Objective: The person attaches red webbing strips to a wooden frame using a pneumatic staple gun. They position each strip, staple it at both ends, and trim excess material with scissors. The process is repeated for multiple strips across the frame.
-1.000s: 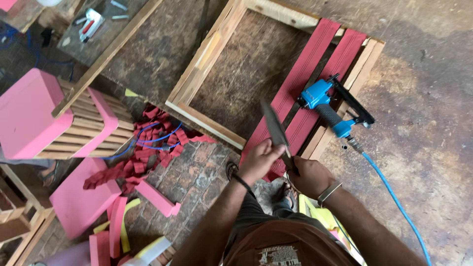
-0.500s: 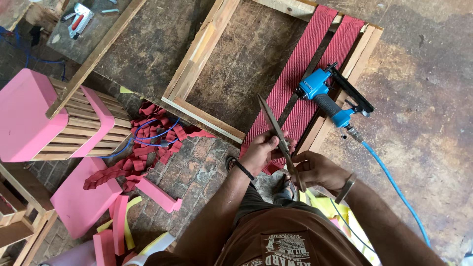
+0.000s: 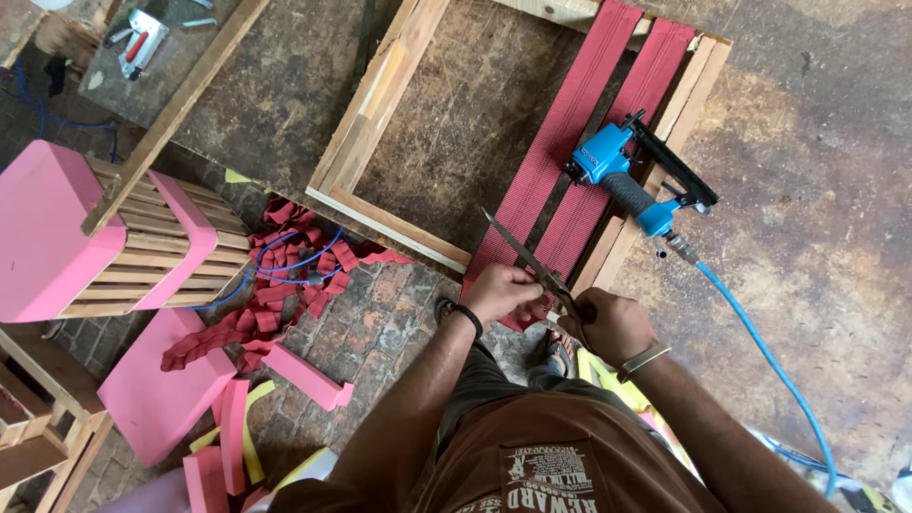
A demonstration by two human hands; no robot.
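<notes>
Steel scissors [image 3: 532,263], long dark blades, held in the right hand [image 3: 613,326], fist closed around the handles; blades point up and away across the wooden frame [image 3: 380,100]. Left hand [image 3: 502,290] pinches the near end of the red webbing strip [image 3: 560,142] at the frame's near rail, fingers curled tight on it, right beside the scissor pivot. Webbing is ribbed, flat, woven; two strips run side by side along the frame's right side, far ends lapped over the far rail. Blue pneumatic stapler [image 3: 632,185] lies on the strips, blue air hose [image 3: 760,351] trailing off the frame to the right. Left of the frame: pile of red webbing offcuts [image 3: 275,285] on brick floor, pink foam blocks [image 3: 43,228], slatted wooden piece [image 3: 133,252].
</notes>
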